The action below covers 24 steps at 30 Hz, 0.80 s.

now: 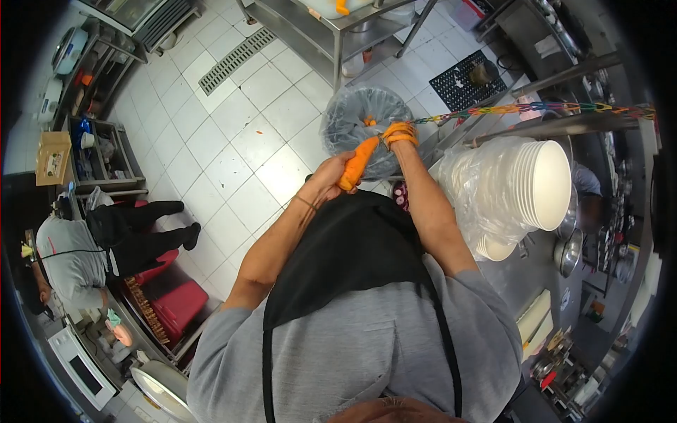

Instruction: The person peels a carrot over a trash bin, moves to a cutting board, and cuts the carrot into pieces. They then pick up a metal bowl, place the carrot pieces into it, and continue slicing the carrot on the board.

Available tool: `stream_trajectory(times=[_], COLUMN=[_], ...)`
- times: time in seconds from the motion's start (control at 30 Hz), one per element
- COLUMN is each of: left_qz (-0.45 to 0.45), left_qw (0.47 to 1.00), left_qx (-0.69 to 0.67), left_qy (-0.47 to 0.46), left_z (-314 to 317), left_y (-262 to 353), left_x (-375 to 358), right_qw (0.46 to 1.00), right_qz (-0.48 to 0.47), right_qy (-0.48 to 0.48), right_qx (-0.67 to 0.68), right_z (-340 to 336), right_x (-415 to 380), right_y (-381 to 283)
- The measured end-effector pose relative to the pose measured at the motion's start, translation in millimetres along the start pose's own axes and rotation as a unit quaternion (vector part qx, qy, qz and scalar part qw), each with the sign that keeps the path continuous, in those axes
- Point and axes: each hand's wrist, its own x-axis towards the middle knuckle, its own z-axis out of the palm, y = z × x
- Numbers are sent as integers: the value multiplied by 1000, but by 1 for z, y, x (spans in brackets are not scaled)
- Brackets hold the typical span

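Note:
A thick orange carrot slants upward from my left hand, whose fingers are wrapped round its lower end. Close at the carrot's upper tip, my right hand is closed, its fingers covered in bright orange. A small peeler-like tool shows only in part at this hand, the rest hidden by the fingers. From the same hand a chain of coloured bands stretches off to the right. Below both hands stands a bin lined with clear plastic, with orange scraps inside.
Stacked white tubs in plastic wrap stand right of my arm. A steel table is ahead, near a black floor mat and a floor drain. At the left, another person works by red crates.

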Motion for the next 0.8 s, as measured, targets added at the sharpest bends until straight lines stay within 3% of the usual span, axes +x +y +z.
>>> stream_trajectory(times=[0.1,0.2,0.4,0.5,0.6,0.8], left_qz=[0,7,7,33,8,1], left_qw=[995,991,995,993,996,998], left_qx=[-86,-97,-54,-58,-51,-10], left_qy=[44,86,79,102,68,57], left_z=[2,-6,-21,1,-5,10], left_y=[4,4,1,7,0,10], left_x=[-11,20,92,85,89,53], right_qw=[1000,1000,996,995,995,990], right_qz=[-3,0,14,19,30,70], right_qy=[-1,-17,-60,-66,-69,-121], right_qx=[-1,-13,-70,-78,-68,19], right_z=[-3,4,44,53,44,12], right_x=[5,6,-17,-25,-18,49], right_y=[2,7,39,52,51,72])
